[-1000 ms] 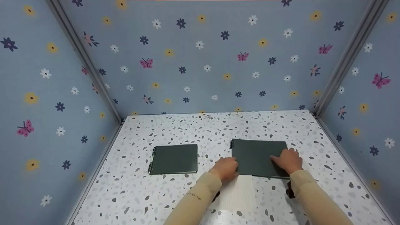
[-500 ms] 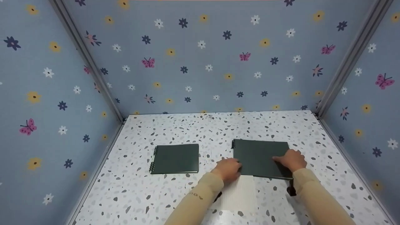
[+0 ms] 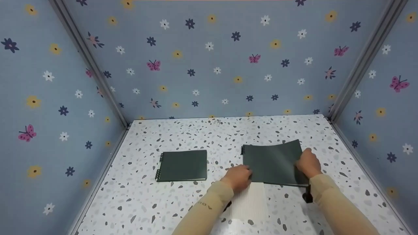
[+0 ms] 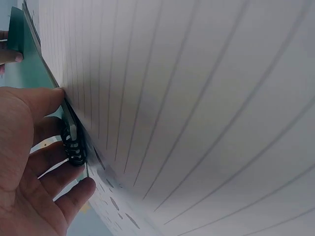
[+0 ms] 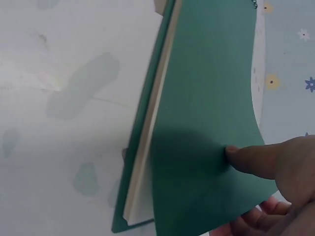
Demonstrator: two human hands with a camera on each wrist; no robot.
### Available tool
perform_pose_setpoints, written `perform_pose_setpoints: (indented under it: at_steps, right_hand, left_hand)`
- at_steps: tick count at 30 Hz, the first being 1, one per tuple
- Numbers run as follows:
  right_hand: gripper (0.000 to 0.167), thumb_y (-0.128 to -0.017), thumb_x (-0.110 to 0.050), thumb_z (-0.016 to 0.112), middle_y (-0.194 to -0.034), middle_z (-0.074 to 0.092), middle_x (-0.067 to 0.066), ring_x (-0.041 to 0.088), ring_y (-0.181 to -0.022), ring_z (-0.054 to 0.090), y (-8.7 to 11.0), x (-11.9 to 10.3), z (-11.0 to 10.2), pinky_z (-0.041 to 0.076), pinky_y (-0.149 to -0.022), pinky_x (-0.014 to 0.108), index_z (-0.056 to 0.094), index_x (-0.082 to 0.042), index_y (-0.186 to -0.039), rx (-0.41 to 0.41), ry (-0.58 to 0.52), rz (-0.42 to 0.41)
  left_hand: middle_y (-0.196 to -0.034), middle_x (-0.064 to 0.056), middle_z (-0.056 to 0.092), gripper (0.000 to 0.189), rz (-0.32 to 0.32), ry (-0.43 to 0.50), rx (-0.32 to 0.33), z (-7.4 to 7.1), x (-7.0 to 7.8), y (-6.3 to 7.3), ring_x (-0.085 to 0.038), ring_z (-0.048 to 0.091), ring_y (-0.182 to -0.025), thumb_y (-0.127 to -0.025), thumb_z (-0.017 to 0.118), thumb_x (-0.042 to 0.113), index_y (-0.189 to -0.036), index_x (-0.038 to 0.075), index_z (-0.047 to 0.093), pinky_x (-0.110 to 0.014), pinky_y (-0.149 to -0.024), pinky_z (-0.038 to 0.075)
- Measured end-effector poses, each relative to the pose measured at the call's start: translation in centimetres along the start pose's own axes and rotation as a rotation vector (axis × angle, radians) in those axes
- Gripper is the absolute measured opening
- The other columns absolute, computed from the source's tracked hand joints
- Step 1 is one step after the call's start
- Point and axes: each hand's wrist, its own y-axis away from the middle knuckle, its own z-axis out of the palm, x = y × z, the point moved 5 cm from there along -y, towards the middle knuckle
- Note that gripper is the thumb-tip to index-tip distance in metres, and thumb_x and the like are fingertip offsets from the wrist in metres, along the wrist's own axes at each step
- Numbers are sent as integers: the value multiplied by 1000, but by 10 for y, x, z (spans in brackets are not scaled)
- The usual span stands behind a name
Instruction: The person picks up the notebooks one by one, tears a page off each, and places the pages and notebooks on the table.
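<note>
A dark green spiral notebook (image 3: 266, 164) lies at the right of the table. Its front cover (image 5: 206, 93) bends upward at the right edge, baring the edges of pale pages (image 5: 152, 108) in the right wrist view. My right hand (image 3: 308, 163) pinches that cover, thumb on top and fingers beneath. At the binding side, my left hand (image 3: 237, 178) holds the notebook, its thumb on the near edge and its fingers by the black rings (image 4: 74, 147). A lined white sheet (image 3: 249, 202) lies in front, overlapped by the left hand in the head view.
A second, smaller green spiral notebook (image 3: 183, 165) lies flat on the left, cover down over its pages. The speckled white tabletop (image 3: 183, 133) is bounded by blue flowered walls (image 3: 209, 58) at the back and both sides, with grey metal posts in the corners.
My right hand has gone from resting on the notebook's right part to pinching and raising the cover's right edge, which now curves up. My left hand has stayed at the binding side.
</note>
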Motion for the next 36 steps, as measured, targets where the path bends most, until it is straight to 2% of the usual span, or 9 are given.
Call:
perform_pose_setpoints:
  at_steps: [3, 9, 13, 18, 21, 24, 27, 30, 36]
  right_hand:
    - [44, -91, -1, 59, -118, 62, 42, 41, -91, 63, 1, -2, -8, 56, -78, 53, 49, 22, -127, 25, -18, -18]
    - [35, -96, -3, 65, -115, 68, 35, 34, -90, 64, 0, -4, -24, 57, -76, 45, 60, 19, -123, 14, -60, 3]
    - [25, -101, -3, 62, -105, 68, 27, 29, -88, 66, 0, -4, -32, 58, -70, 39, 62, 15, -118, -27, -149, -1]
    - [31, -109, -8, 55, -118, 69, 26, 25, -98, 71, 0, -2, -38, 67, -78, 40, 60, 14, -131, -111, -329, -13]
    - [41, -112, -12, 52, -125, 70, 24, 19, -100, 73, 1, -3, -41, 67, -85, 40, 55, 13, -144, -160, -433, -11]
    - [48, -114, -16, 52, -126, 70, 16, 12, -100, 71, 3, -6, -45, 66, -87, 35, 48, 11, -153, -193, -538, 4]
    - [51, -115, -19, 53, -119, 69, 3, 8, -99, 69, 4, -11, -49, 64, -85, 30, 45, 8, -156, -211, -653, 30]
    - [44, -114, -19, 56, -109, 68, -7, 6, -96, 69, 4, -18, -53, 63, -83, 28, 51, 4, -151, -213, -762, 45]
    - [24, -112, -16, 61, -103, 69, -10, 8, -97, 68, 5, -39, -54, 62, -82, 28, 59, -7, -134, -253, -1007, 77]
  left_hand:
    - [-139, -4, 73, 29, -3, 10, 2, 0, 0, 1, -21, 71, -126, -110, 64, 29, -130, 12, 77, -35, -108, 59]
    - [-142, -4, 72, 32, -21, 41, -13, 0, -2, 1, -22, 70, -129, -110, 64, 30, -134, 12, 75, -38, -110, 58]
    - [-143, -5, 71, 31, -29, 71, -10, 1, -2, 1, -23, 70, -130, -109, 65, 29, -133, 12, 76, -38, -111, 58]
    - [-138, -6, 73, 31, -38, 111, -2, 3, -2, 1, -23, 71, -126, -109, 65, 29, -131, 11, 76, -39, -110, 58]
    - [-134, -6, 73, 32, -46, 122, -5, 2, -3, 0, -23, 71, -123, -109, 66, 32, -132, 11, 75, -40, -108, 59]
    - [-139, -7, 71, 40, -40, 133, 5, -2, -1, 0, -23, 69, -128, -109, 66, 37, -140, 12, 70, -40, -112, 57]
    - [-149, -7, 66, 50, -18, 141, 45, -11, 3, -1, -24, 66, -135, -109, 65, 41, -150, 13, 63, -40, -115, 55]
    - [-153, -8, 64, 58, 15, 128, 114, -24, 9, -3, -24, 66, -137, -109, 65, 46, -156, 13, 58, -38, -114, 56]
    - [-159, -9, 60, 64, 62, 92, 253, -46, 21, -4, -24, 63, -142, -108, 66, 48, -161, 13, 53, -37, -117, 54]
